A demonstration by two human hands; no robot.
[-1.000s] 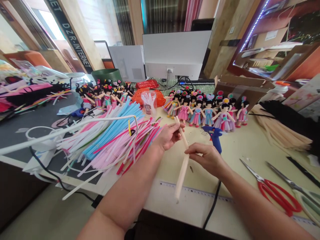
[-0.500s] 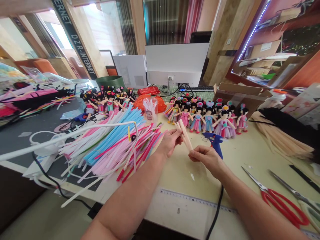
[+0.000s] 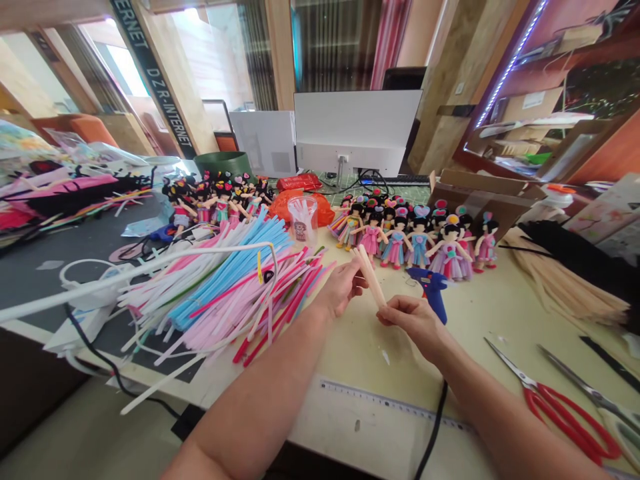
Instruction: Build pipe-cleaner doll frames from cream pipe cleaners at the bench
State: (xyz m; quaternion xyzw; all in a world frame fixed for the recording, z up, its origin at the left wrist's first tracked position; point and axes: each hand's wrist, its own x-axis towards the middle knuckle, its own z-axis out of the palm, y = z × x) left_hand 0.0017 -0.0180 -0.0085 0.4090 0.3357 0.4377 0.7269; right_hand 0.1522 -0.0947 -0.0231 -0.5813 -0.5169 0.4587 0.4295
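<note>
Two hands meet above the table (image 3: 480, 313), both pinched on one cream pipe cleaner (image 3: 371, 275), which is doubled so that its two strands lie side by side and slant up to the left. At the upper part of the strands, the left hand (image 3: 343, 288) has its fingers closed on them; at the lower end, the right hand (image 3: 413, 319) clamps them between thumb and fingers. The pipe cleaner is held in the air, clear of the table, in front of a row of small dolls (image 3: 415, 237). Just beyond the right hand lies a blue glue gun (image 3: 433, 288); a black cord (image 3: 434, 420) runs to the near edge. Left of the hands: a loose heap of coloured stems (image 3: 225, 280), with a clear cup (image 3: 303, 220) behind it. Near edge: a ruler (image 3: 390, 403). Far right: red-handled scissors (image 3: 565, 407)
</note>
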